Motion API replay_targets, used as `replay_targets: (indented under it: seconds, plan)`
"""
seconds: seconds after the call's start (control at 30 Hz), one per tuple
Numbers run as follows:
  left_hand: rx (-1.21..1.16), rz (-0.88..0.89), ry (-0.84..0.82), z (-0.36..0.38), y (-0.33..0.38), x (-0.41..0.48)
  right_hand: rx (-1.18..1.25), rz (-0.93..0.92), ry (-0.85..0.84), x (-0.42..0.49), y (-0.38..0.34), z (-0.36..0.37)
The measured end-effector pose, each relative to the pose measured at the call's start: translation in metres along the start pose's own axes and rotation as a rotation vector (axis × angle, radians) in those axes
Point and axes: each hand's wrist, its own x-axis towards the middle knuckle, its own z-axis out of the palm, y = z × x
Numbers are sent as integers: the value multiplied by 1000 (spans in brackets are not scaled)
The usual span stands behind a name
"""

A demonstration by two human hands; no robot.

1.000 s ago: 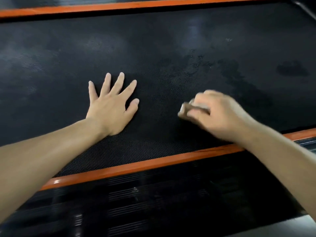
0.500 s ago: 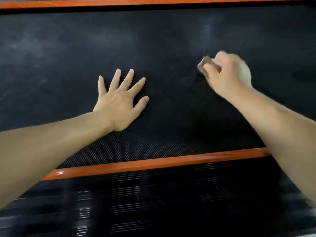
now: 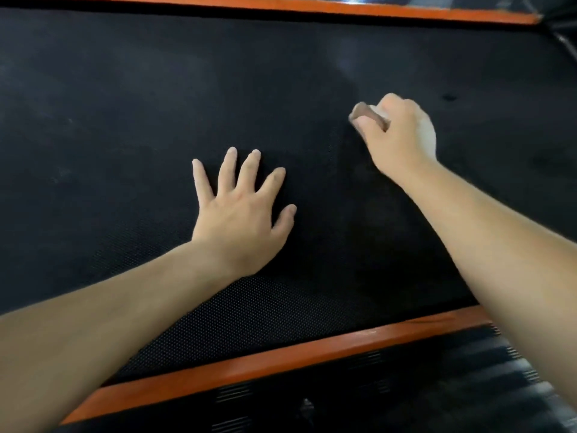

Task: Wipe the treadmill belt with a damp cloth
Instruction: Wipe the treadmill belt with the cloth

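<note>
The black textured treadmill belt fills most of the view. My left hand lies flat on it with fingers spread, near the middle. To its right and farther away, my right hand grips a small bunched brownish cloth and presses it against the belt. Only a bit of the cloth sticks out past the fingers; the rest is hidden in the fist.
An orange side rail borders the belt on the near side, with a black ribbed foot rail below it. A second orange rail runs along the far edge. A dark spot marks the belt at the right.
My right hand with the cloth swept away from the near rail up the belt, then came slightly back. My left hand stayed flat in place while the view shifted.
</note>
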Motion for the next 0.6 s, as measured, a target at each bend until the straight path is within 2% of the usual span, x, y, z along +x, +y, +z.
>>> replay_targets:
  seconds: [0.1, 0.17, 0.2, 0.33, 0.37, 0.43, 0.53, 0.6]
  plan:
    - [-50, -16, -25, -2, 5, 7, 84, -189, -120, -37, -17, 4]
    - [-57, -28, -36, -2, 7, 10, 21, -255, -100, -32, -8, 3]
    - [-61, -19, -37, -1, 9, 12, -21, -221, -46, -18, 2, 2]
    - [-48, -19, -17, -1, 16, 26, -70, 103, 88, 42, 27, -3]
    - [-41, -30, -16, -1, 20, 34, -53, 97, 98, 47, 23, 2]
    - [-51, -51, -21, -4, 30, 55, 16, -41, 33, 36, 9, 11]
    - [-93, -102, -12, -4, 45, 90, 101, -248, -160, 19, 5, 12]
    - [-110, -158, -18, 0, 51, 106, 51, -276, -122, 45, 20, 8]
